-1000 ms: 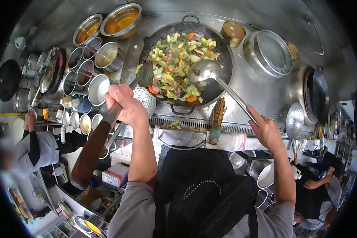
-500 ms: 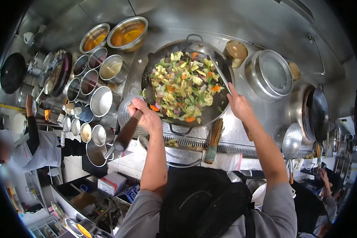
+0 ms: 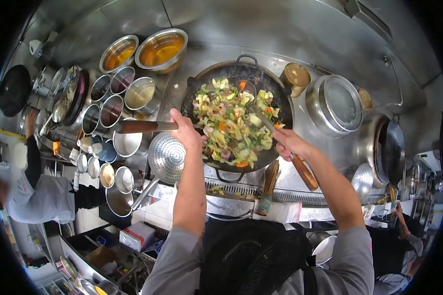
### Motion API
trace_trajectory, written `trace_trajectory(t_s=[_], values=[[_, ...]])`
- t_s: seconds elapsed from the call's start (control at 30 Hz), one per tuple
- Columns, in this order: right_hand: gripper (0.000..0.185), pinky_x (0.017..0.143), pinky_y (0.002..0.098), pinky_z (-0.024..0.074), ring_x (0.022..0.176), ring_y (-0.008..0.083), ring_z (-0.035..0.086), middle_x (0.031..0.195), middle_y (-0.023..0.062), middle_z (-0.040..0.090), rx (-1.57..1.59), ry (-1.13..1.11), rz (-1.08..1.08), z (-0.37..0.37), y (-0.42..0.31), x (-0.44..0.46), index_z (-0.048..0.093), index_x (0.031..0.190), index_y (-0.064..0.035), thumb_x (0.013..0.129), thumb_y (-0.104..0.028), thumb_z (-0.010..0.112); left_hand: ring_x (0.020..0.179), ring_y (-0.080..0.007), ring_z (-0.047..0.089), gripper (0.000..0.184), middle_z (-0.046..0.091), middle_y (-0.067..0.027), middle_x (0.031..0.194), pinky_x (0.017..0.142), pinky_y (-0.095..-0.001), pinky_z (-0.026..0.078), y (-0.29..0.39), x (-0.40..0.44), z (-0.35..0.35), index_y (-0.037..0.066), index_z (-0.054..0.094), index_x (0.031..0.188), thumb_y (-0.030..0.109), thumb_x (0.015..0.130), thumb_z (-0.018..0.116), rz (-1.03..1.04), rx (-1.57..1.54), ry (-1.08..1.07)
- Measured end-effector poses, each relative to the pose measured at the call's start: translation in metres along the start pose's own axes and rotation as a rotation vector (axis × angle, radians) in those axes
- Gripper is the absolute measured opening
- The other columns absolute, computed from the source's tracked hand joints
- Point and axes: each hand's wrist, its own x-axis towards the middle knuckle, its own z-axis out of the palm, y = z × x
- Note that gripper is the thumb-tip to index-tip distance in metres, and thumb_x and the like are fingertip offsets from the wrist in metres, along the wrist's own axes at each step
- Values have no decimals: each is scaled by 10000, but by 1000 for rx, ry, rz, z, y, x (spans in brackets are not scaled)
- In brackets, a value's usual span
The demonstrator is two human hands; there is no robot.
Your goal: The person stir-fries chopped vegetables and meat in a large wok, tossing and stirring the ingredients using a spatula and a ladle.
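Got my left hand (image 3: 185, 132) curled tight round 1 wooden handle (image 3: 142, 127), right hand (image 3: 293, 143) wrapped on a ladle (image 3: 267, 122), and the veggies (image 3: 229, 127) are in the wok (image 3: 209, 76), between my 2 hands.

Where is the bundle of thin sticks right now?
In the head view, the stick bundle lies just below the wok, right of its lower handle, beside a white cloth.

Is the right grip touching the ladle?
Touching: the head view shows the right grip curled around the ladle, its wooden handle sticking out on the near side.
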Motion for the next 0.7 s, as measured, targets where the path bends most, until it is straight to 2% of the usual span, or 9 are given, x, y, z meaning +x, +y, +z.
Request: trace_trajectory(t_s=[0.1,0.17,0.3,0.37,0.4,0.47,0.5,0.57,0.7], values=[[416,373,300,379,428,81,415,645,-16,458,281,0,76,16,9,3,400,1468,-155,1120,-355,507,545,-60,315,435,337,78,634,511,-295,227,-23,14,13,158,428,770,379,1056,670,-27,-67,-9],[373,376,302,386,429,74,413,639,-20,451,278,10,50,25,8,-2,439,1430,-153,1116,-337,517,548,-62,323,429,347,81,635,510,-296,229,-8,9,28,154,438,768,368,1051,680,-16,-32,2],[476,370,283,372,415,73,402,617,-29,428,23,72,-72,49,8,-66,386,1569,-153,1127,-298,484,552,-61,312,437,348,77,629,519,-290,235,26,-9,30,153,435,745,345,1051,680,-53,-61,-38],[522,384,273,376,418,74,412,619,-26,434,-62,89,-135,57,18,-85,363,1605,-143,1123,-295,493,555,-58,295,435,337,75,622,523,-287,229,39,-12,27,153,427,741,321,1062,667,50,-49,-145],[539,549,369,477,544,181,547,710,69,571,-268,179,-229,61,26,-93,366,1610,-113,1113,-277,496,557,-56,274,428,329,72,619,526,-288,221,52,-20,32,150,421,741,293,1078,643,55,-74,-176],[546,904,496,539,885,428,722,877,247,741,-586,377,-566,57,62,-89,406,1591,-71,1093,-265,519,558,-55,271,425,329,72,618,528,-286,224,72,-37,39,150,423,741,285,1081,637,77,-62,-248],[546,904,496,539,885,428,722,877,247,741,-582,369,-559,62,59,-102,406,1591,-71,1093,-265,519,559,-53,268,421,329,71,618,530,-284,226,78,-44,39,149,424,741,277,1085,631,101,-54,-321],[562,825,514,562,851,486,707,869,262,728,-764,426,-291,72,39,-134,426,1588,-94,1070,-257,571,560,-59,271,415,332,66,620,531,-281,230,83,-57,36,139,428,737,248,1091,615,112,-35,-337],[596,737,536,572,782,494,689,866,244,723,-1001,539,-267,57,69,-155,437,1596,-184,1034,-238,628,570,-72,331,407,373,55,633,531,-278,261,84,-76,19,83,467,729,217,1085,611,179,78,-558]])
